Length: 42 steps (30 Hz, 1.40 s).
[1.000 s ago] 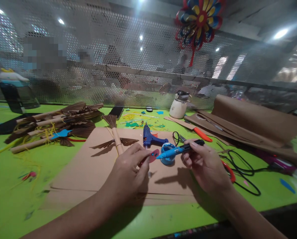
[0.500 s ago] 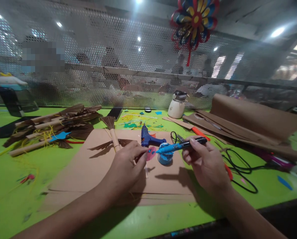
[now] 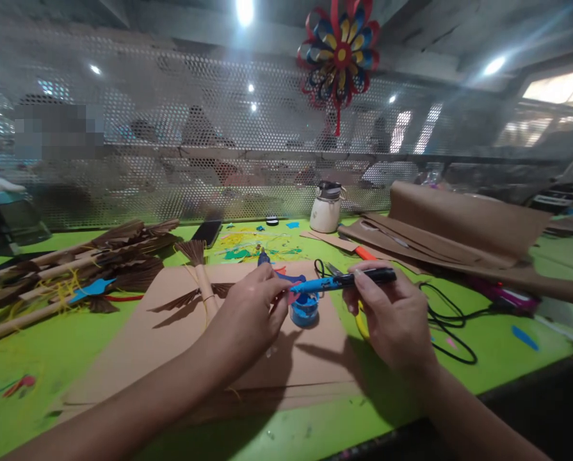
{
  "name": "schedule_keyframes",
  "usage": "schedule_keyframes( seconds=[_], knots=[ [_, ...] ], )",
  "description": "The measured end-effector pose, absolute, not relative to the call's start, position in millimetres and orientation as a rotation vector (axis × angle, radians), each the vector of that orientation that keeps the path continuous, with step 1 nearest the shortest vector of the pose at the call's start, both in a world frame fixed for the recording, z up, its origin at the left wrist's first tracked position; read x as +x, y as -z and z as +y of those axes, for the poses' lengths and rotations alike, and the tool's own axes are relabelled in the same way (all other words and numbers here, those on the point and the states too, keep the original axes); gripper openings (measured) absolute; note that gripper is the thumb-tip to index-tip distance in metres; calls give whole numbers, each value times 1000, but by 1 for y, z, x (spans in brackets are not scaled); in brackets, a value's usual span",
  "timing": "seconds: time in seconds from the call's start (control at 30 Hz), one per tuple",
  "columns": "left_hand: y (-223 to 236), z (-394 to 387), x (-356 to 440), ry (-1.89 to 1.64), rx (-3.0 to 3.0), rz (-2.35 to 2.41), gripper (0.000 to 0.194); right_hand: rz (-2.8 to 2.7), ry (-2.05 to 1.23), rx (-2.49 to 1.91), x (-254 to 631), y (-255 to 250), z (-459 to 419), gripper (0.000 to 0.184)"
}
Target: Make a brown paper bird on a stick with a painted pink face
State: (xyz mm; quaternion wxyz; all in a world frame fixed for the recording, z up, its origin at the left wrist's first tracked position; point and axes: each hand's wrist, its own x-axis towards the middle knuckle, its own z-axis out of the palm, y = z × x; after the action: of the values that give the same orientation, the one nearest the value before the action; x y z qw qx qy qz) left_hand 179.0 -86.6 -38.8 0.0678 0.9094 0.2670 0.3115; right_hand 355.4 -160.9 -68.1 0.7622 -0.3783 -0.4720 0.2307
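My left hand (image 3: 250, 314) is pinched on a small pink paper piece (image 3: 293, 296), held above a brown cardboard sheet (image 3: 171, 333). My right hand (image 3: 387, 314) grips a blue and black marker (image 3: 344, 280) whose tip touches the pink piece. Just below the tip sits a small blue roll of tape (image 3: 304, 309). A blue glue gun (image 3: 279, 269) lies behind my left hand, partly hidden by it. One brown folded-paper bird (image 3: 200, 285) rests on the cardboard to the left.
A pile of brown paper birds (image 3: 89, 262) lies at the left on the green table (image 3: 50, 346). Brown paper rolls (image 3: 459, 224), a white jar (image 3: 325, 208), an orange knife (image 3: 364, 253) and a black cable (image 3: 452, 320) lie right. A perforated screen (image 3: 171, 128) stands behind.
The view has shifted, so everything sits lower and further left. My hands have closed together; the marker tip now meets the pink piece, and my left hand covers more of the glue gun.
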Motion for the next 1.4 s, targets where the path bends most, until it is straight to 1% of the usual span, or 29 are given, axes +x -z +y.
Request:
schedule_keyframes(
  seconds=[0.17,0.43,1.4],
  knots=[
    [39,-87,180,-943,2738,828,21,-1018,-433,-895,354,70,-159,5],
    [38,-87,177,-911,2771,897,21,-1010,-412,-927,352,71,-159,5],
    [39,-86,182,-849,2915,834,23,-1012,-210,-1035,347,66,-165,3]
  ],
)
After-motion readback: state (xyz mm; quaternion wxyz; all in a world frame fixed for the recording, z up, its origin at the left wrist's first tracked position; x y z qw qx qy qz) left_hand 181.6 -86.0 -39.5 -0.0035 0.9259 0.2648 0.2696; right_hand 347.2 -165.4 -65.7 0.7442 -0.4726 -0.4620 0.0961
